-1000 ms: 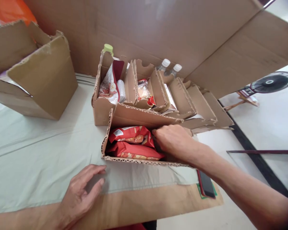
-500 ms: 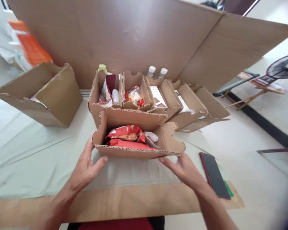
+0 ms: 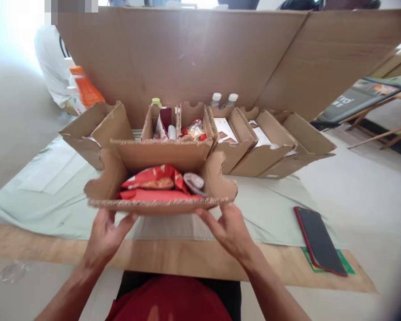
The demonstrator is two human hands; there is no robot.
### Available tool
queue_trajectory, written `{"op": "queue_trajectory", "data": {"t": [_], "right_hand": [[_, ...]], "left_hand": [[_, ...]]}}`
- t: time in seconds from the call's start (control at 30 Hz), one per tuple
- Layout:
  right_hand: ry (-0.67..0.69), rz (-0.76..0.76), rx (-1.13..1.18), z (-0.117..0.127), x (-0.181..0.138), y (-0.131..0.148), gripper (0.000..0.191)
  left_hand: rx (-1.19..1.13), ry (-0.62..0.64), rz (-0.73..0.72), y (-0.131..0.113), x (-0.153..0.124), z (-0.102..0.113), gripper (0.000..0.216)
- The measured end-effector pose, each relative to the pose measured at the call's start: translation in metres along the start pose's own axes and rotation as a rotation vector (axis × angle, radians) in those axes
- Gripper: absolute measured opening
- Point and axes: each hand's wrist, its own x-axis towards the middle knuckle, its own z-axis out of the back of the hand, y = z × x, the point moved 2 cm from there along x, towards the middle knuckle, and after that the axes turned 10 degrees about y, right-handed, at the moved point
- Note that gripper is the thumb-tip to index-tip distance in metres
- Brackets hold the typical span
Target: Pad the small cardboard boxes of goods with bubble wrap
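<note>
Between my two hands is an open-topped cardboard box, its near wall facing me and its opening tipped toward me. Inside lie red food packets and a small greyish packet. My left hand grips the box at its lower left, thumb on the near wall and the other fingers hidden beneath. At the lower right my right hand holds it the same way. Directly behind it stand similar cardboard boxes, one with a dark red and white packet, another with colourful wrapped snacks.
More cardboard boxes stand to the right, some with white card inside; another box is at the left. Two white-capped bottles stand behind. A tall cardboard panel closes the back. A phone lies at the right edge.
The box has moved left in the view, and both hands with it. It now overlaps the front of the left-hand boxes. My head view has also shifted.
</note>
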Motion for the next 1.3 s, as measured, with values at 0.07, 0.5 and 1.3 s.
{"op": "queue_trajectory", "data": {"t": [0.07, 0.5, 1.3], "right_hand": [[-0.072, 0.000, 0.014, 0.016, 0.007, 0.002, 0.042], [0.086, 0.060, 0.114, -0.048, 0.009, 0.006, 0.038], [-0.056, 0.420, 0.375, -0.172, 0.146, 0.077, 0.055]], "left_hand": [[-0.032, 0.019, -0.088, -0.019, 0.022, -0.014, 0.060], [0.041, -0.159, 0.137, 0.023, -0.058, 0.001, 0.054], [0.010, -0.259, -0.003, 0.054, -0.058, -0.010, 0.081]]}}
